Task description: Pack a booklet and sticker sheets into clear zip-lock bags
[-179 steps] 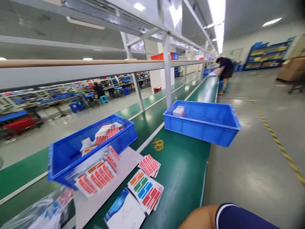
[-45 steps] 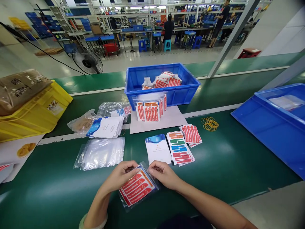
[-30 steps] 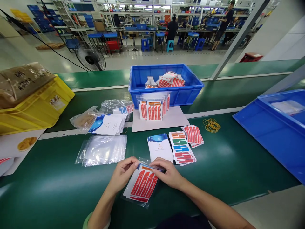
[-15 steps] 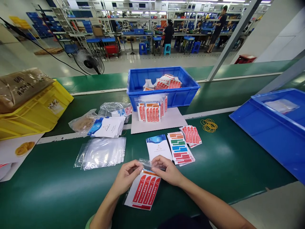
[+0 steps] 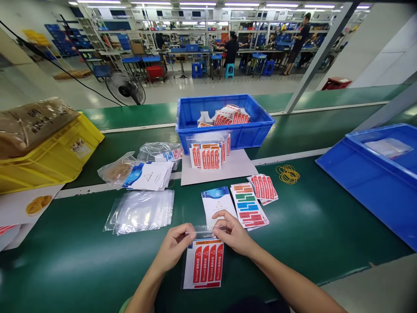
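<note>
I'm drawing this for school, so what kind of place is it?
Probably a factory: there's a long green worktop, a blue bin holding printed cards, and people in the background.

Filled bag [image 5: 206, 266] before booklet [image 5: 216, 200], bag stack [image 5: 143, 213] leftward.

The left hand [image 5: 174, 245] covers the top left corner of the bag [image 5: 203, 265], and whatever lies behind its front sheet is hidden. The right hand [image 5: 233, 234] hides part of the lower end of the booklet [image 5: 218, 201], whose fine print is too small to read. Both forearms [image 5: 293, 278] are cut off by the bottom edge. The crate [image 5: 252, 134] hides the lower parts of its labels [image 5: 233, 115]. The right edge cuts off the blue bin [image 5: 368, 191]; the left edge cuts off the yellow bin [image 5: 58, 161] and parcel [image 5: 32, 124]. The distant workers [image 5: 232, 50] are too small to tell what they handle.
</note>
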Demonstrator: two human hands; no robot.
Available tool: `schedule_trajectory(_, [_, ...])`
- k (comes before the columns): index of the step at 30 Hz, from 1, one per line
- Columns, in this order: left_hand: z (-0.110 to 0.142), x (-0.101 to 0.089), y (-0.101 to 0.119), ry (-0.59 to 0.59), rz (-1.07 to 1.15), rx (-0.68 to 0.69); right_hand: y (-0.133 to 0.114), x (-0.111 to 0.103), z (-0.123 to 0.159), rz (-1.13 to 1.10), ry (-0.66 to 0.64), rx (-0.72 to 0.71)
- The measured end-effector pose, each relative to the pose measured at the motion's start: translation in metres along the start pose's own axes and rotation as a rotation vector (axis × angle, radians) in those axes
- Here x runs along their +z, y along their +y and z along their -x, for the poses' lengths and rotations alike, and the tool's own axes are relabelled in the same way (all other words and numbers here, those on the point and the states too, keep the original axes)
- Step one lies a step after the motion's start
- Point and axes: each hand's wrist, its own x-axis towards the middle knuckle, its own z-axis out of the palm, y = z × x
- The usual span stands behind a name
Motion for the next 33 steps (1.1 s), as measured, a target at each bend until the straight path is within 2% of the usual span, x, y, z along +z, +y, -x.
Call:
schedule_trajectory(5, [0.001,-0.001,-0.009,-0.006,0.07,0.003,0.003,0.0,0.002,0.081,0.03,-0.11])
schedule_trajectory(10, [0.0,-0.004,-0.007,0.047,0.087,0.005,0.003,-0.006,-0.004,0.147,0.051,-0.112])
schedule_trajectory(16, [0.001,-0.002,0.01,-0.005,-0.078,-0.068,0.004,-0.007,-0.004,0.238,0.031,-0.112])
schedule_trajectory(21, [0.001,0.001,0.017,-0.059,-0.172,-0.008,0.0,-0.006,-0.002,0.296,-0.001,-0.143])
schedule_trajectory(26, [0.001,0.004,0.018,-0.093,-0.227,-0.031,-0.003,-0.001,-0.002,0.338,-0.034,-0.135])
schedule_trajectory(33, [0.0,0.014,0.021,-0.094,-0.364,0.021,0.006,0.008,-0.001,0.404,-0.056,-0.172])
